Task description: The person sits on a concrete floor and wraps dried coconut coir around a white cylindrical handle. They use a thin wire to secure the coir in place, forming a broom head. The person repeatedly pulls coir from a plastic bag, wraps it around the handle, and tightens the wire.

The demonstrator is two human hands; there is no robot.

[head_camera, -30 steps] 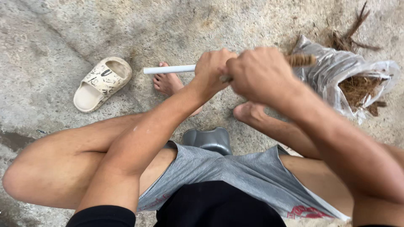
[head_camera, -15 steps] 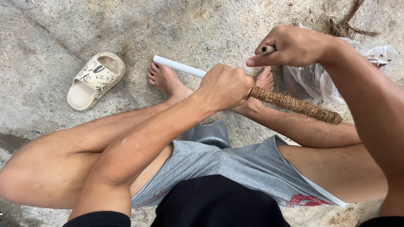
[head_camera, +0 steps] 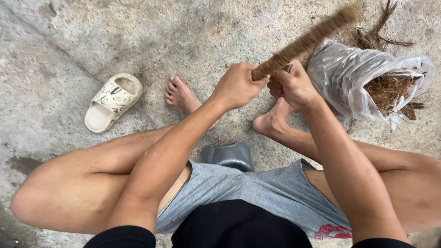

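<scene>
I sit low over a concrete floor with my bare knees apart. My left hand is closed around a rod wrapped in brown coir fibre, which slants up and away to the right. My right hand sits right beside the left one, fingers curled at the base of the wrapped part. The rod's white end seen earlier is hidden behind my hands. Both of my bare feet rest on the floor under the hands.
A clear plastic bag holding loose brown coir fibre lies at the right, with more fibre behind it. A cream patterned slipper lies at the left. A grey low stool shows between my legs.
The rod has swung from pointing down-right to pointing up-right. My right hand came down from the rod's far end to beside my left hand. The white end is no longer visible.
</scene>
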